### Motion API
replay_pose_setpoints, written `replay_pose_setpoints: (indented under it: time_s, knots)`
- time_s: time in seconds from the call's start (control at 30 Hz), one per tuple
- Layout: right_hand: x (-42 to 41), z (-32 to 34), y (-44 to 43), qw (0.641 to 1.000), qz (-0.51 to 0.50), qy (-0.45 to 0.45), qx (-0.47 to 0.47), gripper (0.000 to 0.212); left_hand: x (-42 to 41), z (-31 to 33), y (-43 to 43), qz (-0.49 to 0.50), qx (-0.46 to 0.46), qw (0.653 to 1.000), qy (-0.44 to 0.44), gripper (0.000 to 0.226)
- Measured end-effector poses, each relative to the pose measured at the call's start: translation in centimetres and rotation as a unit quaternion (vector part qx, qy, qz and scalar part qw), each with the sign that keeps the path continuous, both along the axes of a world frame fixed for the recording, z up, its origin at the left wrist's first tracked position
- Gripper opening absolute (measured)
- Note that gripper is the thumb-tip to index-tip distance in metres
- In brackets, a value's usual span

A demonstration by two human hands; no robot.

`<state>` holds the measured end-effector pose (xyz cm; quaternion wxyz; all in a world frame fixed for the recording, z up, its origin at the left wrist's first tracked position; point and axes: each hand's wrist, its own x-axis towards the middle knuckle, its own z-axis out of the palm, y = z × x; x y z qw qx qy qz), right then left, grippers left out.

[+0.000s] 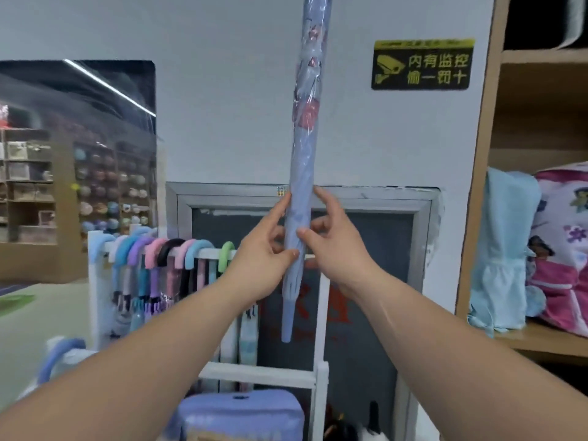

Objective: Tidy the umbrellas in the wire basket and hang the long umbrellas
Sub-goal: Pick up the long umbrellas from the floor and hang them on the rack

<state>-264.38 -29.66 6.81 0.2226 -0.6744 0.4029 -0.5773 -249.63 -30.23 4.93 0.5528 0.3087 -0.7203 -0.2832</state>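
Curled fingers of left hand point(261, 259) and right hand point(337, 249) grip upright long umbrella point(302, 173).

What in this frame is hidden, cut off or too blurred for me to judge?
- Long umbrella, head view: its upper end is cut off by the top edge.
- White rack rail, head view: the stretch right of the green handle is mostly hidden behind the left hand and right hand.
- Wire basket: cannot be identified; the lower frame is blurred and covered by the forearms.
- Lilac case: blurred and cut by the bottom edge.
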Motion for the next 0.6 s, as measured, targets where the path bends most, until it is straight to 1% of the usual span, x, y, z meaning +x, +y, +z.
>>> replay_pose_setpoints:
  time_s: [0.07,0.2,0.3,0.4,0.6]
  knots:
    - [1.3,2.2,-1.0,1.0,-0.017,0.001,-0.013,0.073,1.2,2.2,-1.8,-0.024,-0.012,1.0,-0.009,0.089]
    - [3.0,6.5,-1.9,0.992,-0.103,0.05,-0.059,0.073,2.4,6.0,-4.6,-0.06,-0.033,0.997,-0.017,0.091]
    - [3.6,8.8,-2.6,0.984,-0.145,0.082,-0.069,0.075,2.8,8.1,-5.8,-0.076,-0.049,0.995,-0.033,0.092]
    - [4.0,10.5,-3.3,0.982,-0.15,0.095,-0.066,0.077,3.1,9.5,-6.8,-0.095,-0.048,0.994,-0.023,0.089]
    - [4.4,11.8,-5.5,0.982,-0.145,0.106,-0.053,0.083,2.6,10.6,-8.8,-0.095,-0.05,0.994,0.01,0.083]
